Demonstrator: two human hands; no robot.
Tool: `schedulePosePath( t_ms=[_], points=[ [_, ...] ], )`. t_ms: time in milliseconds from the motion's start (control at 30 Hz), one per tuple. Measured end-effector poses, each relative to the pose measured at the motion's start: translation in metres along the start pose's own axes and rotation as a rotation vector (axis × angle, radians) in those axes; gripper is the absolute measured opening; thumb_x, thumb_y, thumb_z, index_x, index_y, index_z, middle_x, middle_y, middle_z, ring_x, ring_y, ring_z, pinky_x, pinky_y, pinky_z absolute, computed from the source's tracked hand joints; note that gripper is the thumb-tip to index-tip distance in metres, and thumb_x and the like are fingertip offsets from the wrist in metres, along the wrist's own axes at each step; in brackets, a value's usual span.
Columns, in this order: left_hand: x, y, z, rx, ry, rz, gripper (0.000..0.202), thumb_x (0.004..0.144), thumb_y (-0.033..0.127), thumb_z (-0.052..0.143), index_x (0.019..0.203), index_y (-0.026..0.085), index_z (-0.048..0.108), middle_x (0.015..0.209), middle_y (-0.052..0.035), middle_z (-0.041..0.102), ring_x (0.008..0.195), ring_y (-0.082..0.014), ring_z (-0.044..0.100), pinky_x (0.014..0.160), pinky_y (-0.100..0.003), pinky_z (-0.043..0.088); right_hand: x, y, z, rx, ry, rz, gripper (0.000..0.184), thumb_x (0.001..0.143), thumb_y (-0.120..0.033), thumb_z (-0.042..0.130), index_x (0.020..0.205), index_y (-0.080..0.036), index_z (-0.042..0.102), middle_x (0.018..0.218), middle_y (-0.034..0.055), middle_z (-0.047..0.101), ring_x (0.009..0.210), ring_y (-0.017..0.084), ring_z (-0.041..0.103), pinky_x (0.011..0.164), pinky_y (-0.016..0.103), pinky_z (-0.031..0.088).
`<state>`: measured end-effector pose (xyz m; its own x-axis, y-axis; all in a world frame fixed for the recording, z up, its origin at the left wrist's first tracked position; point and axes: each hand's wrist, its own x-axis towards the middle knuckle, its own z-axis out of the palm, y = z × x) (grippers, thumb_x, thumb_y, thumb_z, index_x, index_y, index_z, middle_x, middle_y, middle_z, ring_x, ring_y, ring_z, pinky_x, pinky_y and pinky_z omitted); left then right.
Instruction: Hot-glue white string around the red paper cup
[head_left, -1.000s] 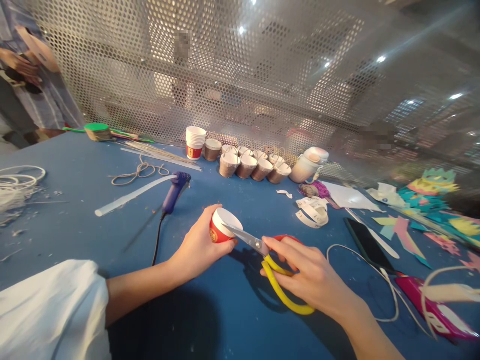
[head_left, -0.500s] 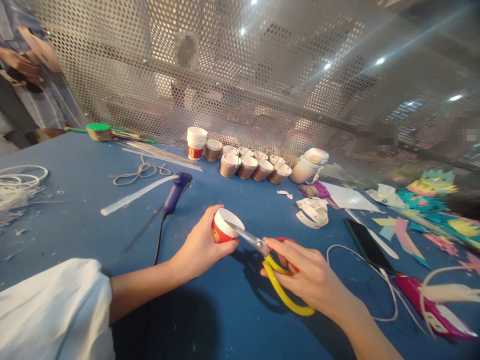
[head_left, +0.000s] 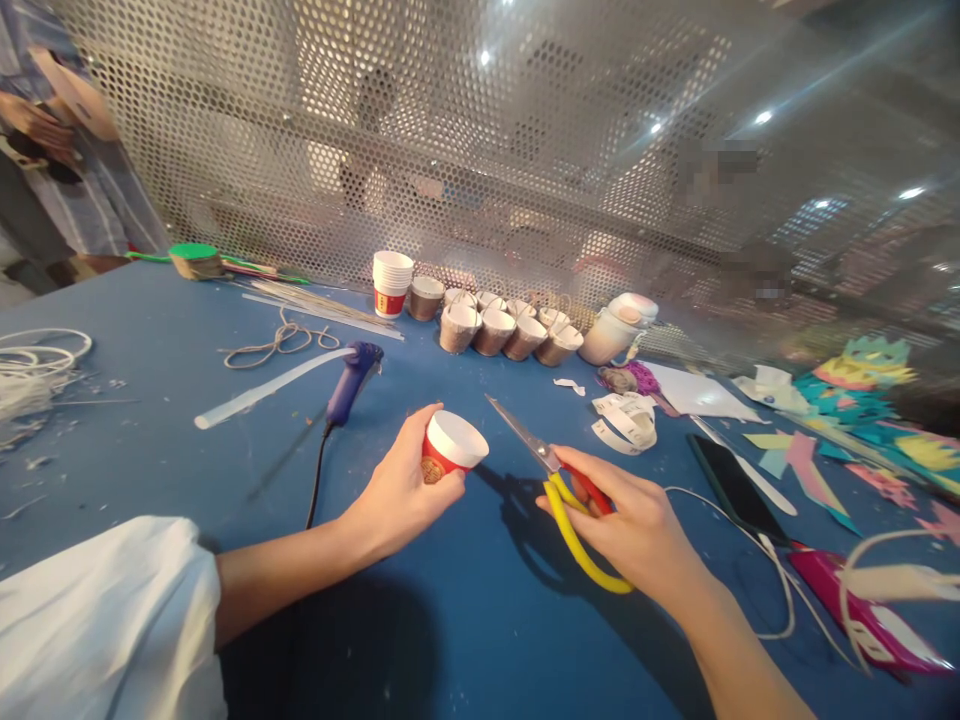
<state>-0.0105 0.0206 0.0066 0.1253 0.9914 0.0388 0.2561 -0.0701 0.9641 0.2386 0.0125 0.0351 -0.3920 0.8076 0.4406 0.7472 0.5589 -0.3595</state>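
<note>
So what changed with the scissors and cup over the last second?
Right hand drew the scissors rightward, so the blades are now clear of the cup. Nothing grabbed or released. Left hand still holds the cup; glue gun unmoved.

Reaching in from eight o'clock with a bare left forearm (head_left: 277, 578) below a loose, pale-white, creased cloth sleeve (head_left: 105, 620). Curving the bare left hand (head_left: 405, 485) into a grip at seven o'clock, with thumb (head_left: 448, 490) stretched toward two o'clock. Slanting a bare right forearm (head_left: 739, 650) in from five o'clock. Gripping with the bare right hand (head_left: 637, 520) at four o'clock, with bent fingers (head_left: 600, 468) aimed toward ten o'clock.
</note>
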Motion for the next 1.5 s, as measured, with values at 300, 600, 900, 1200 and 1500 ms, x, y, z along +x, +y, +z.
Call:
schedulePosePath(
  t_ms=[300,600,900,1200,1500],
  points=[
    [0.004,-0.006,0.002,-0.057,0.035,0.007,0.072,0.075,0.039,0.065,0.136,0.018,0.032,0.129,-0.0125,0.052,0.109,-0.0248,0.058,0.094,-0.039,0.049,0.010,0.026,0.002,-0.354,-0.179,0.410,0.036,0.079,-0.041,0.064,0.112,-0.027,0.064,0.078,0.0008,0.071,0.067,0.021,0.067,0.056,0.029,0.049],
    [0.004,-0.011,0.005,-0.069,0.044,0.081,0.072,0.074,0.036,0.068,0.134,0.017,0.033,0.129,-0.0137,0.053,0.116,-0.0255,0.056,0.101,-0.043,0.044,0.005,0.055,0.001,-0.419,-0.392,0.378,0.051,0.082,-0.031,0.056,0.131,-0.018,0.051,0.127,0.0127,0.061,0.118,0.029,0.057,0.092,0.038,0.049],
    [0.003,-0.008,0.006,-0.051,0.053,0.202,0.057,0.073,0.025,0.065,0.124,0.017,0.040,0.124,-0.0120,0.055,0.116,-0.0240,0.055,0.103,-0.042,0.042,0.004,0.067,-0.005,-0.370,-0.316,0.396,0.054,0.076,-0.039,0.066,0.127,-0.022,0.057,0.112,0.0096,0.065,0.098,0.027,0.066,0.079,0.035,0.053],
    [-0.005,-0.003,0.009,-0.071,-0.029,0.175,0.057,0.073,0.023,0.066,0.123,0.018,0.040,0.124,-0.0110,0.057,0.115,-0.0243,0.056,0.102,-0.041,0.044,0.009,0.023,0.006,0.109,0.101,0.220,0.038,0.084,-0.043,0.060,0.115,-0.022,0.059,0.105,0.0085,0.066,0.089,0.021,0.065,0.083,0.038,0.055],
    [-0.010,-0.001,0.012,-0.082,-0.116,0.168,0.061,0.070,0.026,0.071,0.123,0.018,0.042,0.122,-0.0121,0.059,0.111,-0.0257,0.060,0.098,-0.041,0.048,-0.008,-0.024,0.051,0.560,-0.120,0.245,0.068,0.083,-0.041,0.066,0.141,-0.026,0.034,0.142,0.0112,0.046,0.124,0.026,0.052,0.103,0.042,0.047]
  ],
)
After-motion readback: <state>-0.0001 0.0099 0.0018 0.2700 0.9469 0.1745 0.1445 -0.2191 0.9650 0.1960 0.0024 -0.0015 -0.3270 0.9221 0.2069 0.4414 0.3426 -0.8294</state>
